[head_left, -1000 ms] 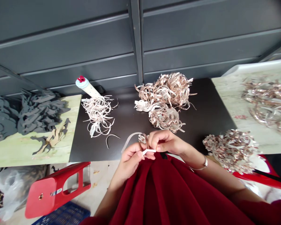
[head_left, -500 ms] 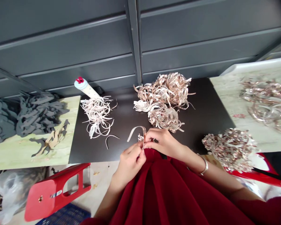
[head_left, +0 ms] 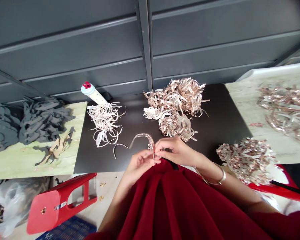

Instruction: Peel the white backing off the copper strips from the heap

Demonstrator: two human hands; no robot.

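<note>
The left hand (head_left: 140,165) and the right hand (head_left: 178,152) are up close together in front of the body. They almost touch. The fingers (head_left: 162,153) of both hands are pinched shut, and the tips meet in the middle. The left arm (head_left: 112,210) comes up from below. The right arm (head_left: 240,191) comes in from the side, and its wrist is bent a little.

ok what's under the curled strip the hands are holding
Below the curled strip is the dark tabletop, with a thin loose strip near its far end. Where the left hand and right hand pinch it, the fingers cover whatever lies beneath.
</note>
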